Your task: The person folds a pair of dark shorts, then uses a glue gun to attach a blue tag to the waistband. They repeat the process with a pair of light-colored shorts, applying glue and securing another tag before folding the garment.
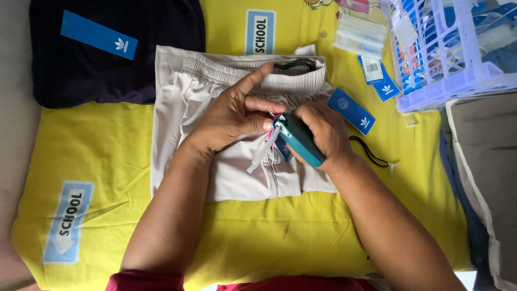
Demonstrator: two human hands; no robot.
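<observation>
1. Upper left of frame: dark navy garment [116,51], folded, blue hang tag [98,34] lying on it. All on a yellow cloth [97,156].
2. Centre: beige shorts [188,113] flat on the cloth, waistband toward top of frame.
3. Left hand [231,116] over the shorts: index finger stretched out, thumb and other fingers pinching at the gun's nose, probably a plastic fastener strip [262,152]; too small to confirm.
4. Right hand [323,134] wrapped closed around a teal tagging gun [298,139], centre frame, above the shorts.
5. Right of centre: loose blue tags [351,110] on the cloth.
6. Upper right: lavender plastic basket [458,81].
</observation>
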